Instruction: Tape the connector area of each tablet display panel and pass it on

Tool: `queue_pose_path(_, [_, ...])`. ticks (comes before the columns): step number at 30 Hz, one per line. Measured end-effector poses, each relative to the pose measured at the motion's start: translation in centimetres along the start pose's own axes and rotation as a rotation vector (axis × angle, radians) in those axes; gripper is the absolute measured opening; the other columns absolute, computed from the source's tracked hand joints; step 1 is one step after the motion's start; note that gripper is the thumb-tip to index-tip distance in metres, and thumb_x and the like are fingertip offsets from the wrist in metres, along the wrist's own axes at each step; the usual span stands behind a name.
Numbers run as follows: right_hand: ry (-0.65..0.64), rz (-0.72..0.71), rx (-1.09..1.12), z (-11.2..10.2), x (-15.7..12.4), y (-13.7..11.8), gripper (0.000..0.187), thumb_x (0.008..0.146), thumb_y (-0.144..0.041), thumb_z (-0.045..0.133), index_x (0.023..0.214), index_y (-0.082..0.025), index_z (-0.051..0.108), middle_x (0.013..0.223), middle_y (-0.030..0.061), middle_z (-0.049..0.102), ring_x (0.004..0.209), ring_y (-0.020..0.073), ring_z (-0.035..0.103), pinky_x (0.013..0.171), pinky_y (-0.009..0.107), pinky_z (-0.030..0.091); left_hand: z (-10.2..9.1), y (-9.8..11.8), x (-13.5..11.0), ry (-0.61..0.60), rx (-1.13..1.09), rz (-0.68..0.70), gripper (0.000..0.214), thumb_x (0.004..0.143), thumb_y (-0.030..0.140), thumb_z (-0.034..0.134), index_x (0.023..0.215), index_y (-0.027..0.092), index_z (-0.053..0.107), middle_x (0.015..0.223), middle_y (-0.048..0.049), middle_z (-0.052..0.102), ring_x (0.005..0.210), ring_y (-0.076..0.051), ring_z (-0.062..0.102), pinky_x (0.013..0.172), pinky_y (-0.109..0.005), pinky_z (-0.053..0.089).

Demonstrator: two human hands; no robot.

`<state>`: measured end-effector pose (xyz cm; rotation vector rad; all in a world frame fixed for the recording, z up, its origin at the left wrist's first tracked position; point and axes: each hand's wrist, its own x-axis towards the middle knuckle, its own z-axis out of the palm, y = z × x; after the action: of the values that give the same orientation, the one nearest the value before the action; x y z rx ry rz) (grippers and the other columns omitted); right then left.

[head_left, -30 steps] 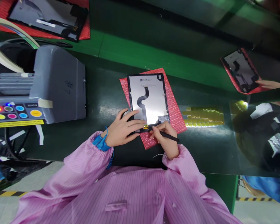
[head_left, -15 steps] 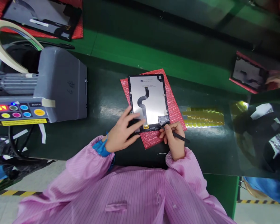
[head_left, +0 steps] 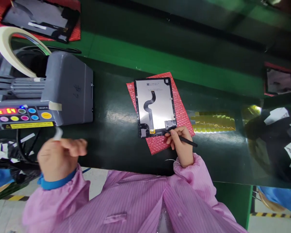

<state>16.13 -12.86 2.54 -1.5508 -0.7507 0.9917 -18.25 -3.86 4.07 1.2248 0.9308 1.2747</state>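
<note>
My left hand [head_left: 60, 156], smeared by motion, is at the front of the grey tape dispenser [head_left: 68, 87]. Its fingers are curled, and a short whitish strip of tape [head_left: 58, 133] shows at them, just below the machine's outlet. In my right hand [head_left: 183, 145] is a pair of slim black tweezers [head_left: 188, 141], its tip at the lower right edge of a tablet screen [head_left: 160, 103]. This screen lies silver back up, with a curved black flex cable [head_left: 149, 105] and a gold connector [head_left: 152, 131] on it. Red bubble wrap [head_left: 181, 113] lies beneath.
Yellowish film strips [head_left: 213, 123] lie right of the bubble wrap. Another panel on red wrap [head_left: 40, 19] is at the back left, and one more [head_left: 281, 81] at the far right. A roll of cream tape [head_left: 5, 42] sits on the dispenser. Black bags with scraps [head_left: 5, 150] are at left.
My left hand has left the tablet screen and moved left to the tape at the dispenser. My right hand stays at the screen's lower edge with the tweezers. The other person's hand is out of view.
</note>
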Motion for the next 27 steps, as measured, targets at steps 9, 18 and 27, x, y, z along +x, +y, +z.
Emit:
queue_pose_path(9, [-0.479,-0.072,-0.018,2.0,0.6,-4.8,0.032,0.082,-0.041,0.087,0.08,-0.024,0.06,0.096,0.0024,0.081,0.071,0.0165,0.073,0.064,0.03,0.056,12.4,-2.6,-1.5,-0.875,0.011,-0.294,0.033,0.109,0.035,0.051,0.136,0.018,0.062,0.109,-0.0112,0.08,0.091,-0.018,0.077,0.084,-0.032,0.061])
queue_pose_path(18, [-0.43,-0.085,-0.067,4.1,7.9,-4.7,0.051,0.078,-0.054,0.086,0.076,-0.025,0.045,0.082,-0.0008,0.073,0.074,0.0163,0.065,0.072,0.033,0.05,12.5,-2.9,0.0,-0.778,0.134,-0.342,0.045,0.111,0.04,0.038,0.135,0.015,0.067,0.066,0.002,0.062,0.055,-0.01,0.056,0.057,-0.023,0.048])
queue_pose_path(27, [-0.426,-0.159,-0.089,6.7,10.9,-3.7,0.05,0.078,-0.053,0.085,0.074,-0.025,0.044,0.077,-0.0019,0.069,0.071,0.0154,0.061,0.072,0.034,0.047,12.6,-3.7,3.8,-0.633,0.987,0.292,0.042,0.109,0.028,0.033,0.125,0.014,0.069,0.094,-0.0099,0.071,0.09,-0.025,0.064,0.083,-0.039,0.051])
